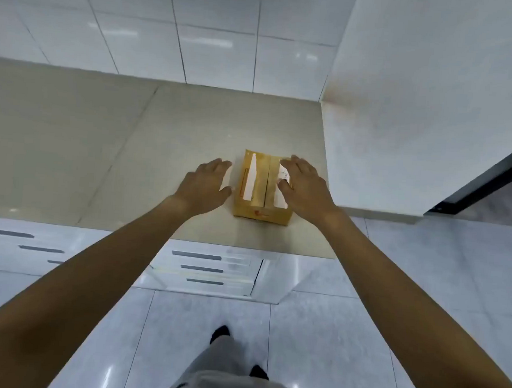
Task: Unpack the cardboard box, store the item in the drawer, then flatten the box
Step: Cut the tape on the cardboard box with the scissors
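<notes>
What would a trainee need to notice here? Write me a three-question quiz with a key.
1. True or false: the cardboard box is already open.
2. Which of the hands lies on the box top: A) left hand B) right hand?
3. Fill in: the box stands on the ____, above the drawers.

Key: 1 false, the flaps are shut and taped. 2 B; the left hand is beside the box. 3 counter.

A person's left hand hovers open beside a small taped brown cardboard box on a beige bench, right hand resting flat on top.
</notes>
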Action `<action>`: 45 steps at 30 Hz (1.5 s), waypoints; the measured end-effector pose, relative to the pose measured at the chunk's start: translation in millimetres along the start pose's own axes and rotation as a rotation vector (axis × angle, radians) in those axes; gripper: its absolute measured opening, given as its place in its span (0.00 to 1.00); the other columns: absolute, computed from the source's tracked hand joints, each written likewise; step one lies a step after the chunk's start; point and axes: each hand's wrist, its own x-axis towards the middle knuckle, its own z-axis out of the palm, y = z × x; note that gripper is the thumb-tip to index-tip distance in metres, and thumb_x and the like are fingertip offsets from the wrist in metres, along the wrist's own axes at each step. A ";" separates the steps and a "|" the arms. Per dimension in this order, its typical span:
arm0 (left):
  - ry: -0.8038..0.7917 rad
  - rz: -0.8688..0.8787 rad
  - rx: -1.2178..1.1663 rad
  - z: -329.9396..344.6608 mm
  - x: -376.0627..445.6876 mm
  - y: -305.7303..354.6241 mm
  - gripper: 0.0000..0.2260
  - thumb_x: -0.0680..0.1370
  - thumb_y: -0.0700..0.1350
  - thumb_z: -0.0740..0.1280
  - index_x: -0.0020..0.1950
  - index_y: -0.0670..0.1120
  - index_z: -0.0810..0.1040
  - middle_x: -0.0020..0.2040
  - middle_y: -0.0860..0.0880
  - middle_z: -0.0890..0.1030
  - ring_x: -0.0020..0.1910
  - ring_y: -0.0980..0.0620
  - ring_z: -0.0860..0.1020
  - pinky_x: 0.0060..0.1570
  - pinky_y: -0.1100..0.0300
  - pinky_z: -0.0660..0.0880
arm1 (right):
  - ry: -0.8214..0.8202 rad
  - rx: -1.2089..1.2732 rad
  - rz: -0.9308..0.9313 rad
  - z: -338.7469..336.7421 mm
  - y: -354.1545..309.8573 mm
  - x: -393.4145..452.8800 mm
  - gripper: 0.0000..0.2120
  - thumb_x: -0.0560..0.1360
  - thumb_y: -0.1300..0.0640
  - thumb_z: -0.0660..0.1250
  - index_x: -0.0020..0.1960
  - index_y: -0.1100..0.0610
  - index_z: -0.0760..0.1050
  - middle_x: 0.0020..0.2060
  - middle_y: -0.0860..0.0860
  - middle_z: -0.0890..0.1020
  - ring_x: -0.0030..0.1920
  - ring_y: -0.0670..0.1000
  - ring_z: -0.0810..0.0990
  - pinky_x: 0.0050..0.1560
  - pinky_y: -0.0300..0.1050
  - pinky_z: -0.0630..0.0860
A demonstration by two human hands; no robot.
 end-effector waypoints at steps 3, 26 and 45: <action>-0.033 -0.154 -0.013 16.3 5.8 -20.0 0.28 0.78 0.49 0.63 0.75 0.44 0.59 0.73 0.41 0.65 0.69 0.37 0.66 0.62 0.41 0.70 | -0.013 -0.014 0.027 7.8 3.1 8.4 0.23 0.80 0.54 0.57 0.74 0.55 0.62 0.76 0.55 0.61 0.77 0.56 0.56 0.71 0.58 0.63; 0.123 -0.193 -0.062 50.2 18.9 -61.3 0.09 0.80 0.38 0.58 0.58 0.40 0.74 0.51 0.38 0.79 0.47 0.36 0.77 0.45 0.45 0.76 | -0.295 0.050 -0.023 49.8 44.8 41.1 0.32 0.76 0.41 0.62 0.76 0.46 0.56 0.79 0.46 0.51 0.78 0.50 0.44 0.75 0.65 0.49; -0.136 0.368 -0.207 23.7 -8.1 -46.4 0.10 0.80 0.51 0.63 0.52 0.48 0.80 0.43 0.49 0.84 0.38 0.50 0.80 0.39 0.55 0.77 | -0.219 0.029 -0.139 65.0 52.6 34.5 0.50 0.65 0.47 0.77 0.77 0.50 0.52 0.79 0.49 0.49 0.78 0.53 0.40 0.77 0.56 0.53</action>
